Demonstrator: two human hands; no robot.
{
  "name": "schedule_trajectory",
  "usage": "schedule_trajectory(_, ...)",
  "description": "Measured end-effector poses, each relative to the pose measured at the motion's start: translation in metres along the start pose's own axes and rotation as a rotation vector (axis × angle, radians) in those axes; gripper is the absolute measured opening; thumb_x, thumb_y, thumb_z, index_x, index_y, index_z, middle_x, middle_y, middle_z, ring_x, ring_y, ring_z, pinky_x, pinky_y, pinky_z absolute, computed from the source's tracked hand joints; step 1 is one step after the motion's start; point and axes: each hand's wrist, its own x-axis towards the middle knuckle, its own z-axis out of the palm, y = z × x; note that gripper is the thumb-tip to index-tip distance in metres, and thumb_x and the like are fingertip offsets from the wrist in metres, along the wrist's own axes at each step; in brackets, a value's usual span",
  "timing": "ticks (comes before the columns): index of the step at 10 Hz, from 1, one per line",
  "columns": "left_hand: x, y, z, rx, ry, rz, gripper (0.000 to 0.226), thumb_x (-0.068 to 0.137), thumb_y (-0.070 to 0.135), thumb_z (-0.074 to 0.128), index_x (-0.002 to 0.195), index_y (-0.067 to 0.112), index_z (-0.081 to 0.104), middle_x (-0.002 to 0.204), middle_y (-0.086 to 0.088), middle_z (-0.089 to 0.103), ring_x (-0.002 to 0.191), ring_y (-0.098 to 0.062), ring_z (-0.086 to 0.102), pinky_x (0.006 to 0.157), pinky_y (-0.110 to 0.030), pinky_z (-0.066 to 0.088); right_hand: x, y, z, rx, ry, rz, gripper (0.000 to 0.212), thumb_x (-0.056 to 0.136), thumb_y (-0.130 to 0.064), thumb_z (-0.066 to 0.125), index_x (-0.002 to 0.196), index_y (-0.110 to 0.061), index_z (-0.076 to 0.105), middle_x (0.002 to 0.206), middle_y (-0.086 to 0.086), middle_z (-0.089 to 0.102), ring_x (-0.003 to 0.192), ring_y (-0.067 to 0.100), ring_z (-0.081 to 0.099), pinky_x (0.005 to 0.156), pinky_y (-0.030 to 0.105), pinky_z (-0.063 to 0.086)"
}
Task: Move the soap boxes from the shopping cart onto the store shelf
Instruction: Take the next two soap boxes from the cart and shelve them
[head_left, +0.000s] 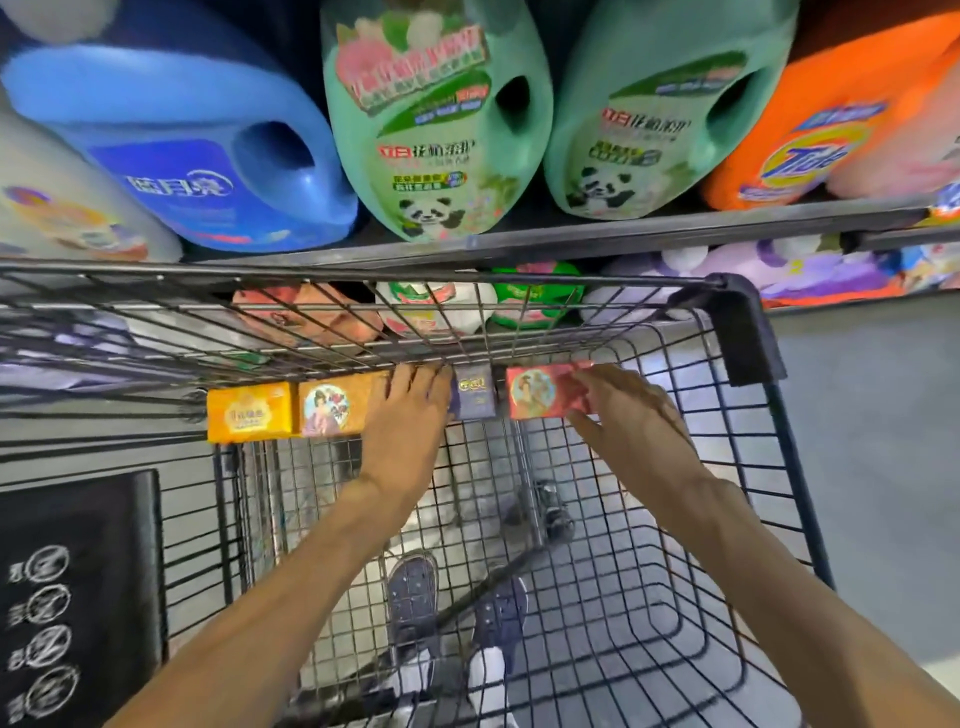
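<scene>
Now you are looking down into a black wire shopping cart (675, 519) pushed up against a store shelf (597, 236), with both bare arms reaching to its far end. Four soap boxes stand in a row along the far wall of the cart, faces toward you, probably lined up so each is easy to pick. From the left: a yellow box (249, 413) with gold writing too blurred to read; an orange box (332, 410) showing a round portrait of a figure; a dark purple box (472, 392) with a gold logo you cannot make out; and a red box (540, 392) with another round portrait. Your left hand (405, 415) lies with fingers nearly straight over the right end of the orange box, touching it rather than clearly gripping. Your right hand (628, 410) has fingers curled onto the right end of the red box, apparently taking hold of it. No soap box is on the shelf in view. Above the cart, the shelf carries large detergent jugs: a blue jug (182, 156) with white Chinese characters, two green jugs (436, 130) with pandas and Chinese text, and an orange jug (831, 114) reading "Tide". A black panel (78, 597) at lower left bears white prohibition symbols.
</scene>
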Motion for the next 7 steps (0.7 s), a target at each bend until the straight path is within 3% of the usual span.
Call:
schedule_trajectory(1, -0.002, 0.003, -0.005, -0.037, -0.023, -0.012, 0.068, 0.082, 0.031, 0.078, 0.140, 0.012, 0.049, 0.120, -0.006, 0.053, 0.109, -0.028, 0.046, 0.087, -0.039, 0.038, 0.010, 0.000, 0.004, 0.307, 0.017, 0.105, 0.037, 0.094, -0.023, 0.060, 0.131, -0.016, 0.057, 0.129, 0.005, 0.057, 0.115, 0.027, 0.054, 0.096, 0.046, 0.046)
schedule_trajectory(2, -0.010, 0.010, -0.008, -0.046, -0.042, -0.012, 0.082, 0.069, 0.015, 0.087, 0.141, 0.011, 0.048, 0.112, -0.005, 0.045, 0.103, -0.024, 0.041, 0.084, -0.035, 0.044, 0.014, -0.002, 0.007, 0.329, 0.054, 0.114, 0.037, 0.095, -0.024, 0.060, 0.131, -0.014, 0.057, 0.129, 0.009, 0.056, 0.116, 0.031, 0.052, 0.095, 0.049, 0.045)
schedule_trajectory(3, -0.018, 0.011, -0.007, -0.069, -0.030, -0.019, 0.079, 0.072, 0.009, 0.082, 0.143, 0.012, 0.046, 0.116, -0.004, 0.046, 0.105, -0.023, 0.041, 0.088, -0.036, 0.046, 0.016, -0.001, 0.013, 0.248, 0.055, 0.100, 0.040, 0.095, -0.029, 0.060, 0.131, -0.016, 0.054, 0.131, 0.007, 0.054, 0.123, 0.030, 0.050, 0.102, 0.046, 0.043)
schedule_trajectory(4, -0.019, 0.007, -0.012, -0.110, -0.021, -0.018, 0.055, 0.092, 0.022, 0.066, 0.142, 0.018, 0.044, 0.125, -0.005, 0.049, 0.112, -0.026, 0.043, 0.094, -0.039, 0.042, 0.025, 0.001, 0.018, 0.192, 0.049, 0.070, 0.046, 0.094, -0.037, 0.057, 0.136, -0.021, 0.046, 0.139, 0.000, 0.050, 0.133, 0.021, 0.043, 0.110, 0.040, 0.038)
schedule_trajectory(5, -0.020, 0.002, -0.016, -0.078, -0.026, 0.007, 0.049, 0.095, 0.032, 0.062, 0.140, 0.020, 0.046, 0.122, -0.002, 0.055, 0.111, -0.025, 0.047, 0.094, -0.039, 0.037, 0.037, 0.002, 0.023, 0.185, 0.034, 0.056, 0.040, 0.095, -0.037, 0.058, 0.129, -0.020, 0.050, 0.129, 0.002, 0.055, 0.124, 0.022, 0.049, 0.104, 0.040, 0.042)
schedule_trajectory(7, -0.021, -0.006, -0.009, -0.003, -0.038, 0.036, 0.060, 0.074, 0.024, 0.086, 0.128, 0.020, 0.059, 0.106, 0.002, 0.061, 0.098, -0.022, 0.047, 0.085, -0.038, 0.034, 0.049, 0.009, 0.030, 0.215, -0.104, 0.046, 0.057, 0.092, -0.034, 0.065, 0.141, -0.021, 0.040, 0.132, 0.002, 0.052, 0.126, 0.023, 0.046, 0.102, 0.042, 0.042)
